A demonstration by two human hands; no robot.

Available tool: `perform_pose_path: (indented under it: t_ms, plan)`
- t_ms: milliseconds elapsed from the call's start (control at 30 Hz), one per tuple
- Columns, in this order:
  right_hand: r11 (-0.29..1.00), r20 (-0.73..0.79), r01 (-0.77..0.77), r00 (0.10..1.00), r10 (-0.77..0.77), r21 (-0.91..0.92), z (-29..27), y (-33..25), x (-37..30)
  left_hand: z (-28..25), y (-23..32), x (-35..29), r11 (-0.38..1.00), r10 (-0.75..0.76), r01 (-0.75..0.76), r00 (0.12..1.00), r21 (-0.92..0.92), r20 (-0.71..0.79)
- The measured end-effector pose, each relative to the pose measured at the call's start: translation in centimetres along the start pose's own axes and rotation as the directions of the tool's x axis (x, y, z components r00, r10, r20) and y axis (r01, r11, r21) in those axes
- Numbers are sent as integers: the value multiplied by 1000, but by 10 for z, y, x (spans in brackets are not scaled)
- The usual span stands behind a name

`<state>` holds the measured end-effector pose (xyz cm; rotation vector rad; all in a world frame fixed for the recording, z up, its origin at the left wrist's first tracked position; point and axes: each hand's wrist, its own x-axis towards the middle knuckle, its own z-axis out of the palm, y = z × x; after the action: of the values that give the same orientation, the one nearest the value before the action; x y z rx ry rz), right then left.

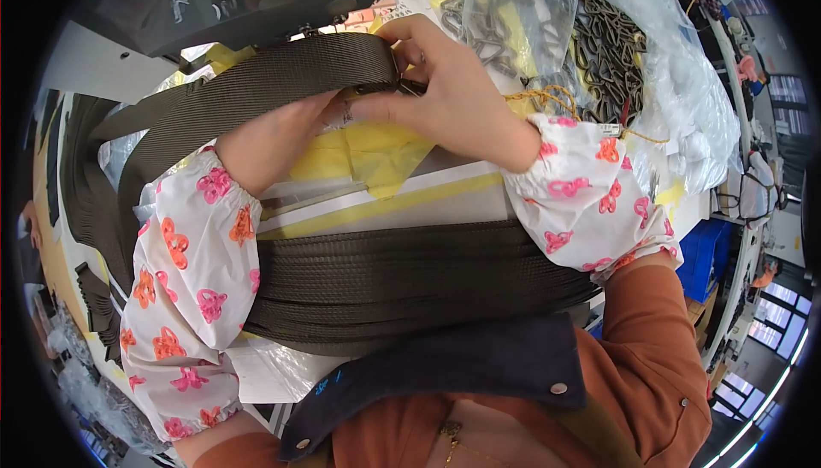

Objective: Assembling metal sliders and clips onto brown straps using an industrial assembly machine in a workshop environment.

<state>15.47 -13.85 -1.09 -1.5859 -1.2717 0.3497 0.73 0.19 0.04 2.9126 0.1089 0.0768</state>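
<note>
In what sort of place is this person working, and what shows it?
Probably a strap-making workshop: a dark webbing strap is being handled, a layered stack of webbing lies nearby, and many metal loops are piled beside clear plastic.

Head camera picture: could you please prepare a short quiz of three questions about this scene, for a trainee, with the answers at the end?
1. Multiple choice: What do the fingers of the right hand hold?
A) a pair of scissors
B) part of a dark strap
C) a roll of tape

2. True or false: The left sleeve cover is white with pink and orange figures.

3. Which lies nearer to the person's body: the bundle of dark webbing or the pile of metal loops?

Key: 1. B. 2. True. 3. The bundle of dark webbing.
</note>
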Motion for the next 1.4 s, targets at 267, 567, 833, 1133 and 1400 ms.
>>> perform_pose_path:
  t_ms: [267, 567, 833, 1133, 1400]
  plan:
    - [991, 181, -20, 982, 44, -134, -16, 13, 24, -3, -8, 3, 980, 155, -165, 984, -109, -88]
    - [962, 251, 143, 965, -83, -234, -17, 14, 26, -1, -8, -9, 874, -31, 75, 995, -480, 98]
    - [719, 112, 474, 864, -491, -508, -1, 15, 11, -1, 3, 0, 950, -24, 7, 998, -312, -52]
    - [537, 249, 533, 822, -512, -654, 12, 4, 4, -14, 18, -11, 987, -25, 29, 999, 160, -25]
    - [467, 286, 552, 802, -524, -691, 10, 9, 5, -13, 12, -9, 861, 306, -172, 926, 478, -219]
